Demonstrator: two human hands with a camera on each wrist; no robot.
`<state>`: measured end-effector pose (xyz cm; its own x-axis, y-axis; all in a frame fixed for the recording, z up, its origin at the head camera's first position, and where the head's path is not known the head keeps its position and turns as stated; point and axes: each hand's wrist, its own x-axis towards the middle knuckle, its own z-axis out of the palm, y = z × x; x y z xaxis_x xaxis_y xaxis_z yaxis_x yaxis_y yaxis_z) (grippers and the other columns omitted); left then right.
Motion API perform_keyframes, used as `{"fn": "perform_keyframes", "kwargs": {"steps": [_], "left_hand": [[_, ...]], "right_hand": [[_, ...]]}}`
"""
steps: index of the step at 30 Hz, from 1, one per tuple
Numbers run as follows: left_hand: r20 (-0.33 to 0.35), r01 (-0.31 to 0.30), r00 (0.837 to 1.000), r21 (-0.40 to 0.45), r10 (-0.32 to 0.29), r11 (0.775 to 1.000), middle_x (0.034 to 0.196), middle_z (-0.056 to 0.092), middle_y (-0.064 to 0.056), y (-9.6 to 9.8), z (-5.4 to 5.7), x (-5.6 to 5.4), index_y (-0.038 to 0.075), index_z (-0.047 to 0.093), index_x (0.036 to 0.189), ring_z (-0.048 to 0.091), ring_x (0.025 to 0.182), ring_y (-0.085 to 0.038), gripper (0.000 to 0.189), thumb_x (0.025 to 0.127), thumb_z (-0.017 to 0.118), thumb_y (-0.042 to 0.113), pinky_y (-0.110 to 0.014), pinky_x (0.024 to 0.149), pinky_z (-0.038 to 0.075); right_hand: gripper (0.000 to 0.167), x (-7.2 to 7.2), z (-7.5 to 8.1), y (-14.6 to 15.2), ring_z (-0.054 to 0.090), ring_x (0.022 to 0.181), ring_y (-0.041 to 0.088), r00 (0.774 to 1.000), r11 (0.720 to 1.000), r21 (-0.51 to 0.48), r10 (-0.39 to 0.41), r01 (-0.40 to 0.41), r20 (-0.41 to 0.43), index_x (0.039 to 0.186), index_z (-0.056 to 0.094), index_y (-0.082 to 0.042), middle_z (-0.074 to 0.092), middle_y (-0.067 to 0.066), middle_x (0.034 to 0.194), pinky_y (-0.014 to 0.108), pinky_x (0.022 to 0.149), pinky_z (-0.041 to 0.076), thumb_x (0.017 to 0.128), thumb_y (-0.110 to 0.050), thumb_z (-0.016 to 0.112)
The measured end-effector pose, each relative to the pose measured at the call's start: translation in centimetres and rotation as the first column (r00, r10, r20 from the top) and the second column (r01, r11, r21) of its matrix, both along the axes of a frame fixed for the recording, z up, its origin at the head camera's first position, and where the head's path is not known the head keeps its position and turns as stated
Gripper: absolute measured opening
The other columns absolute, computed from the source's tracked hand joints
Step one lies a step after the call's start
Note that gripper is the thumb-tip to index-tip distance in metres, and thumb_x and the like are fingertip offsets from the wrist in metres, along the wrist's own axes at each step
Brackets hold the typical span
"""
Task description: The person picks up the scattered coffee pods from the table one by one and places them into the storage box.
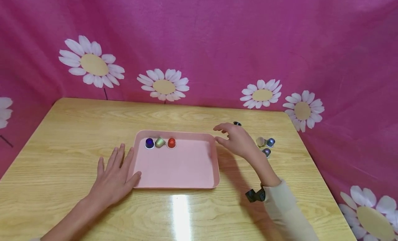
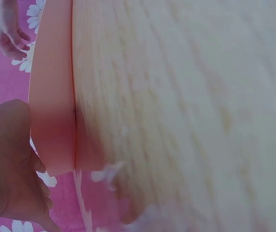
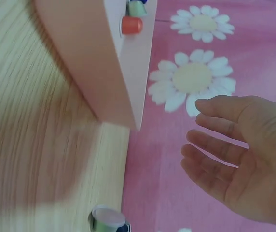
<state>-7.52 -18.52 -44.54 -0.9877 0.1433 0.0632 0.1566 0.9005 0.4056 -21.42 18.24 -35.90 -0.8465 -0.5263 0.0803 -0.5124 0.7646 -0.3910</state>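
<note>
A pink tray (image 1: pixel 177 172) lies on the table with three coffee capsules along its far side: a dark blue capsule (image 1: pixel 149 142), a pale green capsule (image 1: pixel 160 142) tipped over, and a red capsule (image 1: pixel 171 142). My left hand (image 1: pixel 112 180) rests at the tray's left edge, fingers spread, thumb over the rim. Past the tray's right rim, my right hand (image 1: pixel 235 139) hovers above the table. Its fingers (image 3: pixel 215 145) are loosely bent and hold nothing in the right wrist view.
Right of my right hand stand a beige capsule (image 1: pixel 260 141), a blue capsule (image 1: pixel 271 142) and a grey-blue capsule (image 1: pixel 266 152), partly behind the wrist. A black capsule (image 1: pixel 237 123) lies just beyond the hand. A pink flowered cloth (image 1: pixel 205 54) hangs behind the table.
</note>
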Motion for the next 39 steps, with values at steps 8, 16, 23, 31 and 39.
{"fn": "perform_keyframes", "kwargs": {"steps": [8,16,23,31,39], "left_hand": [[0.007,-0.004,1.0,-0.012,0.004,1.0,0.161,0.008,-0.03,0.0,-0.1,0.2,0.001,0.021,0.158,0.008,0.146,-0.048,0.08,0.1,0.051,0.048,-0.075,0.106,0.0],[0.007,-0.008,1.0,-0.017,0.008,1.0,0.161,0.009,-0.03,0.1,-0.2,0.2,0.001,0.022,0.158,0.008,0.147,-0.048,0.081,0.099,0.053,0.047,-0.075,0.106,0.001],[0.008,-0.01,1.0,-0.018,0.01,1.0,0.161,0.009,-0.03,0.1,-0.2,0.2,0.001,0.021,0.158,0.008,0.146,-0.048,0.08,0.1,0.052,0.047,-0.075,0.106,0.001],[0.006,-0.013,1.0,-0.022,0.013,1.0,0.161,0.009,-0.03,0.1,-0.1,0.1,0.001,0.022,0.158,0.008,0.146,-0.048,0.08,0.1,0.052,0.047,-0.075,0.106,0.002],[0.01,-0.014,1.0,-0.016,0.014,1.0,0.161,0.009,-0.03,0.1,-0.1,0.0,0.001,0.022,0.158,0.008,0.146,-0.048,0.08,0.1,0.052,0.046,-0.075,0.106,0.002]], "right_hand": [[0.035,0.7,-0.4,2.8,0.066,0.104,0.034,0.998,0.997,-0.03,-0.065,0.065,-0.001,0.123,0.068,-0.004,0.068,0.013,0.118,0.047,0.082,0.055,0.09,-0.015,0.075],[0.038,1.7,-1.2,5.4,0.064,0.107,0.034,0.99,0.988,-0.068,-0.137,0.138,0.026,0.122,0.064,-0.002,0.067,0.015,0.117,0.049,0.085,0.055,0.088,-0.012,0.077],[0.036,2.6,-2.0,8.0,0.065,0.101,0.037,0.981,0.979,-0.077,-0.185,0.189,0.05,0.122,0.063,0.0,0.067,0.02,0.116,0.051,0.083,0.054,0.089,-0.01,0.074],[0.031,3.3,-2.9,10.1,0.065,0.1,0.037,0.977,0.975,-0.071,-0.211,0.212,0.016,0.115,0.065,0.001,0.067,0.018,0.111,0.052,0.08,0.054,0.087,-0.006,0.077],[0.035,3.6,-3.4,11.4,0.064,0.1,0.043,0.969,0.968,-0.055,-0.245,0.246,0.022,0.115,0.066,0.003,0.066,0.022,0.114,0.055,0.083,0.053,0.084,-0.004,0.08]]}}
